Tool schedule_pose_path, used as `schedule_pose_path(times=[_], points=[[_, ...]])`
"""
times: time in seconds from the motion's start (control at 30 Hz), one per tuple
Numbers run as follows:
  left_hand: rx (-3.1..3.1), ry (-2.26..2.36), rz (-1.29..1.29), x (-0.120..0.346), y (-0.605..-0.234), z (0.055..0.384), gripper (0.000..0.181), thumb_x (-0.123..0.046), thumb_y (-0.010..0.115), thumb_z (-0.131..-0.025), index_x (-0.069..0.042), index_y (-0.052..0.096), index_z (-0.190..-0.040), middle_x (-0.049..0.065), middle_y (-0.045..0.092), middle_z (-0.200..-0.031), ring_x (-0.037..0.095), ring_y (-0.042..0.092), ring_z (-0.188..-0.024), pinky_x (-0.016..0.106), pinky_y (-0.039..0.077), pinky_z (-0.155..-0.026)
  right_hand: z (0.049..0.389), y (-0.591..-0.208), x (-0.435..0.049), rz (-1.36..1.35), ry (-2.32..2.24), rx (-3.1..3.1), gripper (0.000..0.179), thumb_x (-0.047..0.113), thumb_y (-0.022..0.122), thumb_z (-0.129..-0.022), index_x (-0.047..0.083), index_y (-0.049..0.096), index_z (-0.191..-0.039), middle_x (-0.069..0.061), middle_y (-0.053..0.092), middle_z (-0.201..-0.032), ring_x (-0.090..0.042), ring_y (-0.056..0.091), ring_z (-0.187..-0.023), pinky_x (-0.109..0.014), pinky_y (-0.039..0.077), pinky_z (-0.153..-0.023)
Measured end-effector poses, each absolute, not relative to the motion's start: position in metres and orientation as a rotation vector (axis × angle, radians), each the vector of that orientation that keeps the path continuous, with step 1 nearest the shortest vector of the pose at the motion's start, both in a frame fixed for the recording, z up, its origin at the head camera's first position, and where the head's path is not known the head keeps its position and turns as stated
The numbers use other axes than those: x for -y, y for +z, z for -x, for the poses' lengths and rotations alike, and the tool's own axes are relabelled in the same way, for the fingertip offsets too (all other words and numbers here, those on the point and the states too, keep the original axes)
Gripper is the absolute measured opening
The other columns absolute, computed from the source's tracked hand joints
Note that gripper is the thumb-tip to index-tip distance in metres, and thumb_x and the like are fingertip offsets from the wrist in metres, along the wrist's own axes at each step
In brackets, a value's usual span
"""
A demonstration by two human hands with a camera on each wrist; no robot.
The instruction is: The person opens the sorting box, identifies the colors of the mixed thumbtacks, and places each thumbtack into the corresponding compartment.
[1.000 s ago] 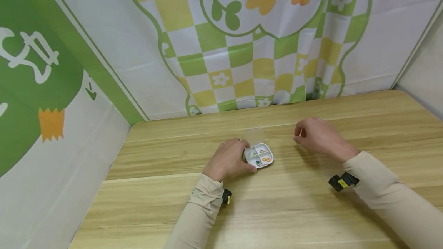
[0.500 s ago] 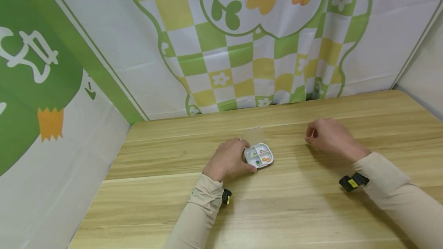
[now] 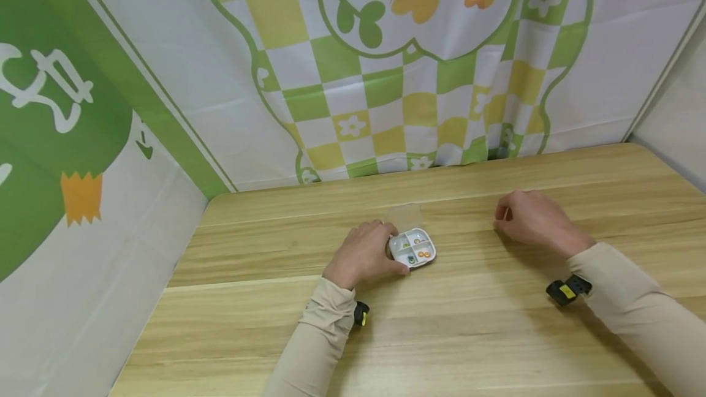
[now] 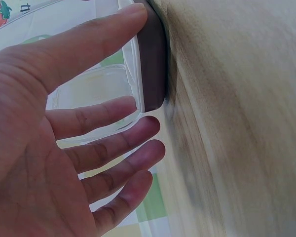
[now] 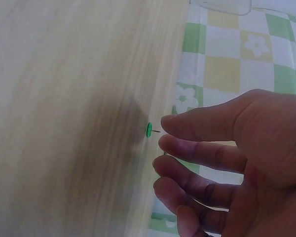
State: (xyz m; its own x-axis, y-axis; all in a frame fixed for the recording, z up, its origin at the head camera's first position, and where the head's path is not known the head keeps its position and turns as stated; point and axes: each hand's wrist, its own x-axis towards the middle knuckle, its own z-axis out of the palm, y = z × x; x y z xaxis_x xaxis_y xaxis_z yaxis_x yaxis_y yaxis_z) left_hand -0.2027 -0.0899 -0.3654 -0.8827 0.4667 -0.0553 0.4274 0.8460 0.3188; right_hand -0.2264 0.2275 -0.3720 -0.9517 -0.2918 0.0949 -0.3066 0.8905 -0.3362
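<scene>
My left hand [image 3: 364, 254] grips the left side of a small white pill box [image 3: 412, 248], thumb at its front corner and forefinger at its back corner. The box's walls part it into several compartments, which hold tiny orange, green and blue pieces. Its clear lid [image 3: 405, 216] lies folded back. In the left wrist view the box [image 4: 152, 59] shows a dark base on the table. To the right, my right hand [image 3: 532, 219] hovers low over the table. A green thumbtack [image 5: 149, 130] stands there pin up; the right thumb and forefinger tips are apart beside its pin. The hand hides it from the head view.
The wooden table [image 3: 309, 336] spreads around both hands. A checked green and yellow cloth [image 3: 402, 97] hangs behind its back edge, and a printed green and white panel [image 3: 110, 201] stands along the left.
My right hand has shifted to the right, away from the pill box, slowing in the last half second. The left hand and the box have stayed in place.
</scene>
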Motion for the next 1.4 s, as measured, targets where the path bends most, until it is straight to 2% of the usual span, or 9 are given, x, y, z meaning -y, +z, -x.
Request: schedule_pose_path(times=[0.87, 1.4], points=[[-2.893, 0.461, -0.695, 0.0906, -0.3654, 0.2029, 0.063, -0.040, 0.090, -0.076, -0.007, 0.067, -0.125, 0.002, 0.067, -0.109, 0.020, 0.059, -0.099, 0.042, 0.044, -0.097, 0.2322, -0.3766, -0.2268, -0.505, 0.538, 3.057, 0.007, 0.010, 0.072, -0.088, 0.009, 0.073, -0.080, 0.001, 0.064, -0.072, -0.020, 0.058, -0.066, -0.040, 0.046, -0.057], [-2.892, 0.476, -0.693, 0.0907, -0.3643, 0.2022, 0.063, -0.039, 0.090, -0.075, -0.006, 0.067, -0.124, 0.002, 0.067, -0.107, 0.020, 0.059, -0.096, 0.042, 0.045, -0.095, 0.2316, -0.3687, -0.2263, -0.497, 0.540, 3.050, 0.007, 0.012, 0.071, -0.088, 0.009, 0.074, -0.083, 0.000, 0.066, -0.075, -0.020, 0.060, -0.069, -0.042, 0.048, -0.059]])
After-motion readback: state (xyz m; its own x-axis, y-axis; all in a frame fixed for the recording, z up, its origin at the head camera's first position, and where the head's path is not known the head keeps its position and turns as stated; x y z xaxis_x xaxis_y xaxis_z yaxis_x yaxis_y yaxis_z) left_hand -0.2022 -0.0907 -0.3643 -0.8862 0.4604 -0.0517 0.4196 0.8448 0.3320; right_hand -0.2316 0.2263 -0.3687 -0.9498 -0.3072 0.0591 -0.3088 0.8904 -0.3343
